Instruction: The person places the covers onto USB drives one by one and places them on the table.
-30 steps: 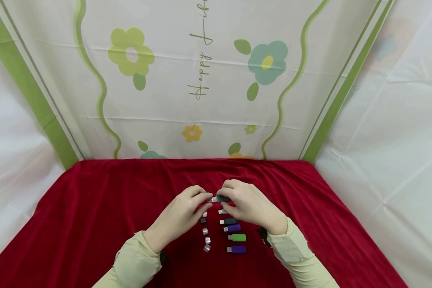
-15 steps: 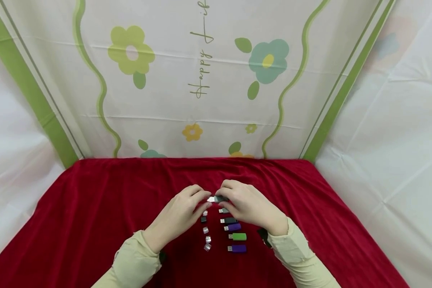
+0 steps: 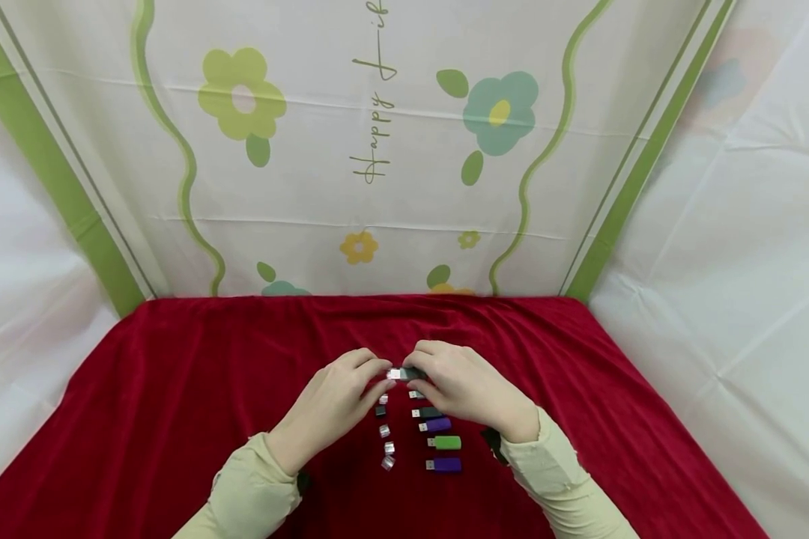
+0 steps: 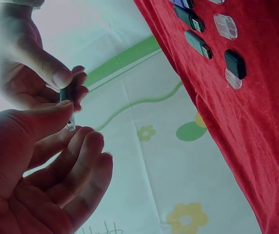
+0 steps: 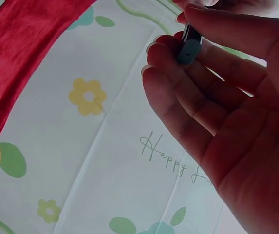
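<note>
Over the far part of the cloth, both hands meet at one USB stick (image 3: pixel 411 373). My right hand (image 3: pixel 455 382) pinches its dark grey body between thumb and fingers; the rounded end shows in the right wrist view. My left hand (image 3: pixel 340 397) pinches a clear plastic cap (image 4: pixel 71 126) at the plug end, between thumb and index finger. The cap overlaps the metal plug, in line with the stick, and fingertips partly hide it. Below the hands lie more uncapped sticks: a grey one, a black one (image 3: pixel 426 413), a purple one (image 3: pixel 434 425), a green one (image 3: pixel 448 443) and another purple one (image 3: pixel 447 465).
Left of the sticks runs a column of loose caps, several clear ones (image 3: pixel 389 448) and a black one (image 3: pixel 380 411). A red velvet cloth (image 3: pixel 209 389) covers the table. Behind it stands a white printed fabric wall (image 3: pixel 310 187), with white side panels.
The left hand has brought the clear cap right, over the metal plug, which stood partly bare a second ago. The right hand has stayed nearly still with the USB stick.
</note>
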Action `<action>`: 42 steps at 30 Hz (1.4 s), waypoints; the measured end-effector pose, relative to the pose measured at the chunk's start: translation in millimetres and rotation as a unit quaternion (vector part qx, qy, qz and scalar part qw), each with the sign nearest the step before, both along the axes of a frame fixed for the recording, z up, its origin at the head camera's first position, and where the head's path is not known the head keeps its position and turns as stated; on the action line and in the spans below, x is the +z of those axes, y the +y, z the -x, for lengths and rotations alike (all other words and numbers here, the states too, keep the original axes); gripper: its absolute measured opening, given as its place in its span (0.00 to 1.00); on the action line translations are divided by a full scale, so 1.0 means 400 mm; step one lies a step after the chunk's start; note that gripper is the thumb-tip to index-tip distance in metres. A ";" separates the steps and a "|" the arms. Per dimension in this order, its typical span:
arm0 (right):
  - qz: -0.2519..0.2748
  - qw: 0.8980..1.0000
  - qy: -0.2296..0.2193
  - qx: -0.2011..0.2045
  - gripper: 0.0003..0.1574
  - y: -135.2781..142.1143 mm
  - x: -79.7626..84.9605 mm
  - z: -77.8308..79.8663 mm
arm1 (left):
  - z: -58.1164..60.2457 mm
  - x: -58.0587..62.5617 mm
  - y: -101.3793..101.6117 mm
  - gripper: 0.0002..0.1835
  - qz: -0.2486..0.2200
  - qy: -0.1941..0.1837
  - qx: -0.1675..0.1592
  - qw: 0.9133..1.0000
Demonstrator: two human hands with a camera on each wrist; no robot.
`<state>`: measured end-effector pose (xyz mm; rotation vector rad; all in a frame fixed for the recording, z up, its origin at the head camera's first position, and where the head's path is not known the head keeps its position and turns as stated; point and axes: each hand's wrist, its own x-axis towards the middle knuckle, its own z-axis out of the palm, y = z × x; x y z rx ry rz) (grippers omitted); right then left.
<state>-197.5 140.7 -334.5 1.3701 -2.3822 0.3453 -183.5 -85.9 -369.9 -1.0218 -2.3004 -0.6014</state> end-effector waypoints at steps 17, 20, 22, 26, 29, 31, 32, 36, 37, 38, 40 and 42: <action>0.000 1.000 0.010 0.008 0.09 -0.003 -0.007 -0.004 | -0.007 0.006 0.005 0.09 0.011 0.017 -0.014 1.000; 0.006 1.000 0.014 0.017 0.09 -0.006 -0.005 -0.005 | -0.007 0.007 0.005 0.08 0.010 0.024 -0.021 0.999; 0.009 1.000 0.013 0.024 0.09 -0.007 -0.002 -0.006 | -0.006 0.008 0.005 0.08 0.008 0.031 -0.027 0.999; 0.005 0.999 0.012 0.034 0.09 -0.008 0.001 -0.007 | -0.005 0.008 0.005 0.08 0.003 0.045 -0.040 0.998; -0.001 0.999 0.019 0.038 0.10 -0.009 0.002 -0.008 | -0.006 0.008 0.005 0.08 0.000 0.053 -0.048 0.997; -0.003 0.999 0.024 0.038 0.09 -0.011 0.004 -0.010 | -0.006 0.008 0.006 0.07 -0.002 0.057 -0.050 0.997; -0.005 0.999 0.026 0.038 0.08 -0.012 0.005 -0.011 | -0.006 0.008 0.006 0.07 -0.003 0.059 -0.051 0.997; -0.006 0.999 0.030 0.034 0.08 -0.015 0.007 -0.015 | -0.005 0.009 0.008 0.07 -0.007 0.070 -0.055 0.996; -0.006 0.999 0.032 0.033 0.09 -0.016 0.007 -0.016 | -0.005 0.009 0.009 0.07 -0.007 0.073 -0.057 0.996; -0.006 0.999 0.034 0.032 0.09 -0.017 0.007 -0.016 | -0.005 0.009 0.009 0.08 -0.008 0.075 -0.058 0.995; -0.005 0.999 0.037 0.030 0.10 -0.018 0.007 -0.017 | -0.004 0.009 0.009 0.08 -0.008 0.079 -0.059 0.995; -0.008 0.999 0.040 0.028 0.11 -0.019 0.007 -0.017 | -0.004 0.010 0.009 0.08 -0.006 0.078 -0.060 0.995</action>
